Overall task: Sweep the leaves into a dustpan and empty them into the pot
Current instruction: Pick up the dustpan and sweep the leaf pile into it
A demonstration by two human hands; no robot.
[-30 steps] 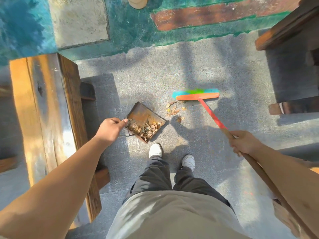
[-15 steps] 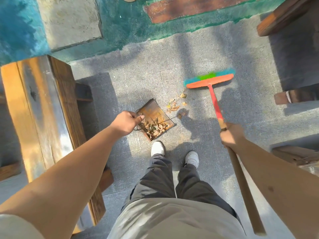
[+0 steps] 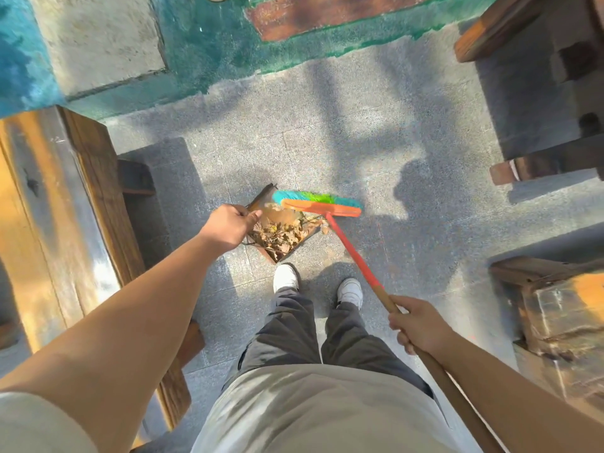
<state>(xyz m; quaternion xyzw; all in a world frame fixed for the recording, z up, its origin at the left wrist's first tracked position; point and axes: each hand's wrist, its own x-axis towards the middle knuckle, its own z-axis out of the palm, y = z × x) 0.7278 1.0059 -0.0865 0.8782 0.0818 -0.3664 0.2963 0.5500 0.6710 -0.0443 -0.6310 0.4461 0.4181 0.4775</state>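
Dustpan [image 3: 261, 199] on the paving, just ahead of the feet, handle clamped in left hand [image 3: 228, 226] | broom [image 3: 317, 204] head laid at its mouth, wooden shaft gripped by right hand [image 3: 416, 323] | dry leaves [image 3: 279, 232] heaped inside: judged light, brittle, easily spilled; dustpan best kept level | pot not seen

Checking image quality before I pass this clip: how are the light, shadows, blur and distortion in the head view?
Head view: hard low sunlight, with long shadows across the paving; glare washes out the bench top; the broom head is slightly motion-smeared; leaves in the dustpan stay readable; wide-angle bending stretches both forearms at the edges.
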